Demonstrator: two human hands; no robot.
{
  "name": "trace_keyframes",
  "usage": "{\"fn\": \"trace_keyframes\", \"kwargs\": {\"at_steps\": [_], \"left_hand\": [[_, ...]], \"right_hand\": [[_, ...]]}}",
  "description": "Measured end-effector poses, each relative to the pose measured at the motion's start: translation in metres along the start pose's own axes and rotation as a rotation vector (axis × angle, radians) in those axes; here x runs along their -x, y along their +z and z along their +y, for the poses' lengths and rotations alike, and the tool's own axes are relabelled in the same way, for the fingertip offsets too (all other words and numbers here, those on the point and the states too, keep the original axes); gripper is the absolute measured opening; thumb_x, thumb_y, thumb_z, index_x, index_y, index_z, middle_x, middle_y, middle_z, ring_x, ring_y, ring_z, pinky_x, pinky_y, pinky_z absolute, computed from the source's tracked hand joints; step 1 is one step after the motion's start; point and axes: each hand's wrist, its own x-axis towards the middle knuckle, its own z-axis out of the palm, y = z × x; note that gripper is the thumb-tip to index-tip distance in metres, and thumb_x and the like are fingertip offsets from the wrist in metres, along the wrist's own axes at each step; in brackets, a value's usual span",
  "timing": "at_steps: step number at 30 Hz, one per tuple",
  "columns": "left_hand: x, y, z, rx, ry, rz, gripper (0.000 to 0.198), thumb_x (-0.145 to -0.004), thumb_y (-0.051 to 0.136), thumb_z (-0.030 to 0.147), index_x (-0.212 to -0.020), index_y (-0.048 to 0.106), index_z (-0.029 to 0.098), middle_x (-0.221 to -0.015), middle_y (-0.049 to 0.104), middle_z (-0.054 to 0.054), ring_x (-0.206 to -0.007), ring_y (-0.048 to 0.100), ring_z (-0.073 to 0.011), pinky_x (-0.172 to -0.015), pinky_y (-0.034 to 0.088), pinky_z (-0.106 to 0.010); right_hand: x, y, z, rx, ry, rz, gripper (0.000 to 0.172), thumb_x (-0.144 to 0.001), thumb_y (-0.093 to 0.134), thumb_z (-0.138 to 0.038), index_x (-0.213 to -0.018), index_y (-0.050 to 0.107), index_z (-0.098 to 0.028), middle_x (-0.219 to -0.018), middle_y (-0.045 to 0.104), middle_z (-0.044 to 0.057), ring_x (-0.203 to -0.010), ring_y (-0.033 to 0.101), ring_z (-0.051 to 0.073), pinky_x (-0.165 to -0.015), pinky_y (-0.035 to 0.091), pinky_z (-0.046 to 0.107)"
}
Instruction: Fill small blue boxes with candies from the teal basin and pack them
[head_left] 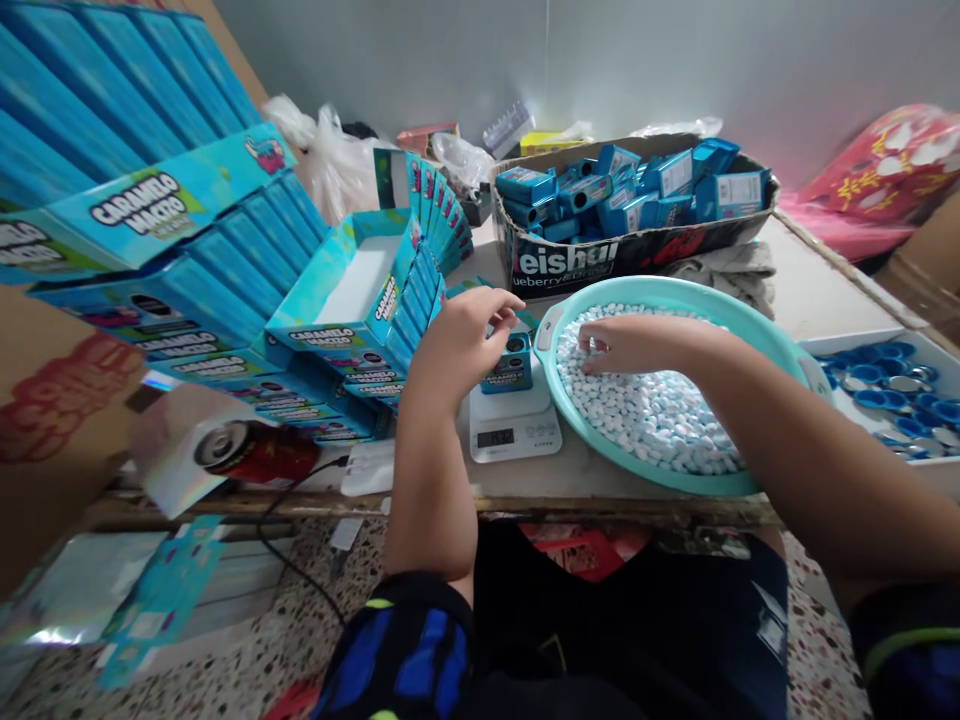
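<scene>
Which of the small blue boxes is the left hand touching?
The small blue box standing on the white scale, under the left hand; all the others lie piled in the cardboard carton behind.

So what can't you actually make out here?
Scale display: head view, digits too small to read.
Small blue box on the scale: head view, top covered by the left hand.
Right hand: fingertips rest among white candies; whether it holds any is unclear.
White tray of blue caps: cut off by the right edge.
</scene>
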Motion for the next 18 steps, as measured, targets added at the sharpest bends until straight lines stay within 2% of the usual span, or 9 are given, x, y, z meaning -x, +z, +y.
{"fn": "trace_keyframes", "kwargs": {"at_steps": [8, 14, 18], "left_hand": [[0.0002, 0.0017, -0.0014, 0.037, -0.007, -0.023, 0.018, -0.092, 0.061, 0.019, -0.105, 0.073, 0.020, -0.102, 0.076, -0.007, -0.089, 0.072, -0.0177, -0.080, 0.059, -0.032], [-0.0004, 0.0011, -0.0014, 0.037, 0.002, -0.077, 0.006, -0.088, 0.067, 0.020, -0.092, 0.071, 0.021, -0.096, 0.075, -0.005, -0.088, 0.071, -0.0185, -0.082, 0.058, -0.034], [-0.0004, 0.0012, -0.0014, 0.048, 0.007, -0.086, 0.007, -0.088, 0.066, 0.018, -0.091, 0.072, 0.021, -0.093, 0.075, -0.004, -0.089, 0.071, -0.0183, -0.082, 0.056, -0.034]], "right_hand": [[0.0005, -0.0012, -0.0009, -0.014, 0.003, -0.006, 0.033, -0.098, 0.063, -0.041, -0.120, 0.061, -0.018, -0.111, 0.066, 0.010, -0.086, 0.058, 0.023, -0.070, 0.039, 0.035], [0.0015, -0.0011, -0.0012, -0.011, 0.000, -0.005, 0.031, -0.097, 0.063, -0.041, -0.117, 0.062, -0.018, -0.111, 0.066, 0.010, -0.086, 0.058, 0.023, -0.069, 0.038, 0.035], [0.0020, -0.0021, -0.0016, -0.019, 0.008, -0.003, 0.031, -0.097, 0.063, -0.041, -0.118, 0.062, -0.018, -0.110, 0.067, 0.010, -0.087, 0.059, 0.024, -0.070, 0.039, 0.035]]}}
